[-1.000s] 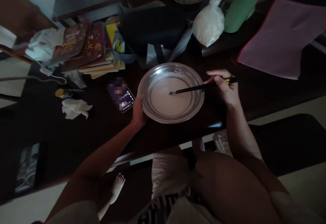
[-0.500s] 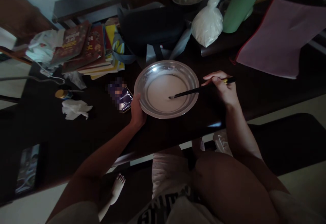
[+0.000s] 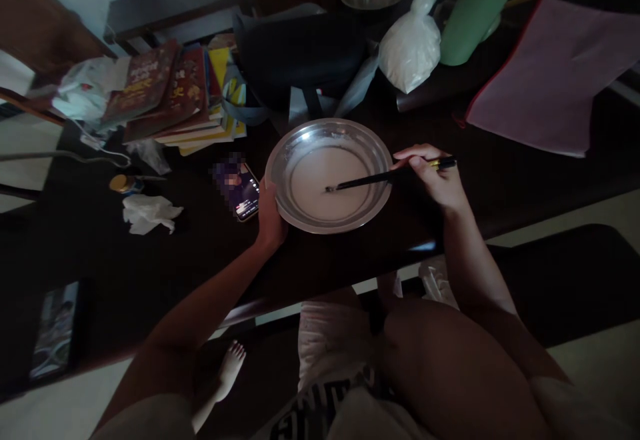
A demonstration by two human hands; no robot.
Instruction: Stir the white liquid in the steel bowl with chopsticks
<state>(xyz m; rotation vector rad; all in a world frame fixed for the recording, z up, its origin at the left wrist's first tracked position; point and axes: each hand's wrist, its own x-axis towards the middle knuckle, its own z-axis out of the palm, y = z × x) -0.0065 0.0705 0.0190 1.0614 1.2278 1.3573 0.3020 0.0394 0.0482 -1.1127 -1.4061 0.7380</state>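
Note:
A round metal bowl (image 3: 379, 208) of pale, milky liquid (image 3: 313, 180) sits near the front edge of the dark table. My left hand (image 3: 271, 217) grips its left rim, the thumb near the top of the edge and the other fingers partly hidden by the bowl. In my right hand (image 3: 434, 173), at the bowl's right, is a pair of dark chopsticks (image 3: 373, 179) with yellow bands near the top, the fingers closed around them. They slant across the right rim, and their tips dip into the liquid near the middle.
A lit phone (image 3: 245, 193) lies left of the bowl, near a crumpled tissue (image 3: 150, 213) and a small jar (image 3: 123, 183). Behind are stacked books (image 3: 165, 93), a dark bag (image 3: 305, 53), a tied bag of white powder (image 3: 411, 53), a green cylinder (image 3: 475, 20) and a pink cloth (image 3: 545, 87).
The chopstick tips have shifted slightly left through the liquid, with my right hand moving a little the same way. My left hand stays on the bowl's rim.

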